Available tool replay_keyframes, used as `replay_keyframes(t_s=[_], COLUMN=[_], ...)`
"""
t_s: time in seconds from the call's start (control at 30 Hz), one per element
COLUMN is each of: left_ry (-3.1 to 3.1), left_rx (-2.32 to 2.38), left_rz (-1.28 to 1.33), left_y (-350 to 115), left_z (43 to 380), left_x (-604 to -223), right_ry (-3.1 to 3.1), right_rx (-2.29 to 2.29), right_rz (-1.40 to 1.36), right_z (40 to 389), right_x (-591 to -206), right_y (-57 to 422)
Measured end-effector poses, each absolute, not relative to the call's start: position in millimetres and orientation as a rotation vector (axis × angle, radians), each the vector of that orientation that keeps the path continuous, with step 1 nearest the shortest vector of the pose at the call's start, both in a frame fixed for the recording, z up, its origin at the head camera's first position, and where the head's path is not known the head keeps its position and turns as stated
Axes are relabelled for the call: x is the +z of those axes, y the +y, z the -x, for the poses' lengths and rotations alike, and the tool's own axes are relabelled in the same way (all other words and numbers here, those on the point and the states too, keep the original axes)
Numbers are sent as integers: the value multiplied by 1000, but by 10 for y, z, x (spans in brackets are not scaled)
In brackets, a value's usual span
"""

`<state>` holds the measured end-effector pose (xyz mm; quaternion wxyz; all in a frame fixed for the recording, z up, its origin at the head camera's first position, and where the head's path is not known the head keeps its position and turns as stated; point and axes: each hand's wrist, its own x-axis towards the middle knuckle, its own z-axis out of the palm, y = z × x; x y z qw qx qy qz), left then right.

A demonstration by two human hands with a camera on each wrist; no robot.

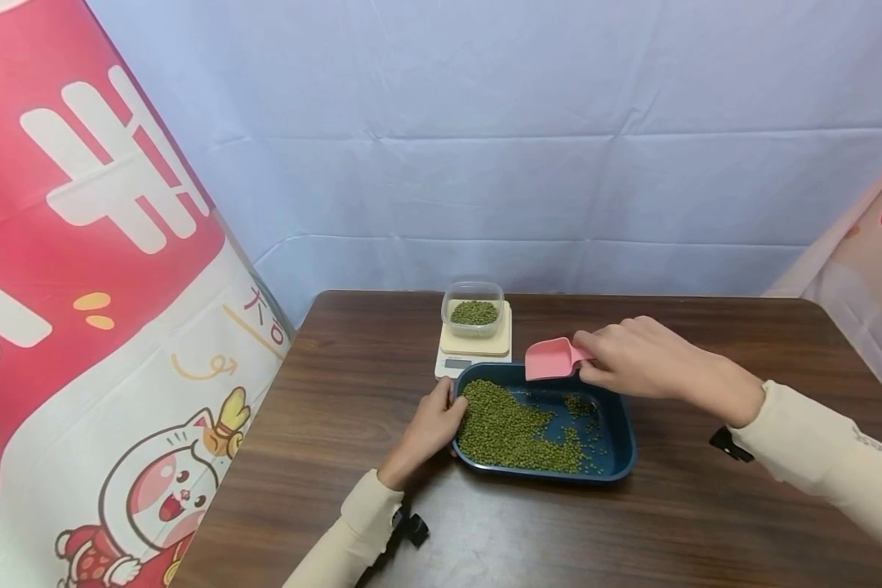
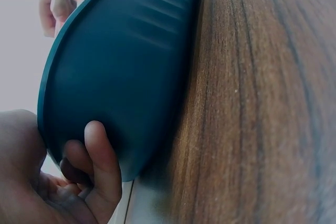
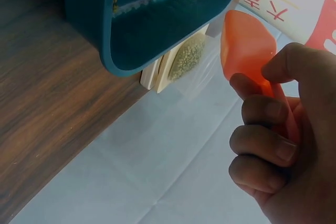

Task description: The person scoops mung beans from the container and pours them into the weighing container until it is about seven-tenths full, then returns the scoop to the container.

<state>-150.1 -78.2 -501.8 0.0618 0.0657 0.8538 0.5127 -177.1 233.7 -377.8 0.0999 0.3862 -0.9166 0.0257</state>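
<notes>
In the head view a dark blue plastic tray point(image 1: 617, 445) holds green beans point(image 1: 507, 433), heaped mostly toward its left side. My left hand point(image 1: 432, 420) grips the tray's left rim, thumb on the edge and fingers against the outer wall point(image 2: 121, 72) in the left wrist view. My right hand point(image 1: 635, 359) holds a pink scoop point(image 1: 550, 359) by its handle, above the tray's back rim. No beans show in the scoop's bowl. From the right wrist, the fingers curl round the handle of the scoop point(image 3: 249, 43).
Behind the tray stands a white kitchen scale point(image 1: 452, 365) bearing a clear plastic container point(image 1: 473, 290) with some green beans inside. The tray's back left corner lies close to the scale. The brown wooden table point(image 1: 367, 392) ends at a pale cloth backdrop point(image 1: 441, 188).
</notes>
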Motion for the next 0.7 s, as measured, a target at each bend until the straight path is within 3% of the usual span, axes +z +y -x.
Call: replay_keyframes(t_s=[0.7], left_ry=[2577], left_rx=[1536], left_rz=[-193], left_y=[-782], left_z=[1498], left_x=[-5018], right_ry=[-2747], right_rx=[63], right_rz=[-1088], right_z=[1573], right_x=[-3805], right_y=[2464])
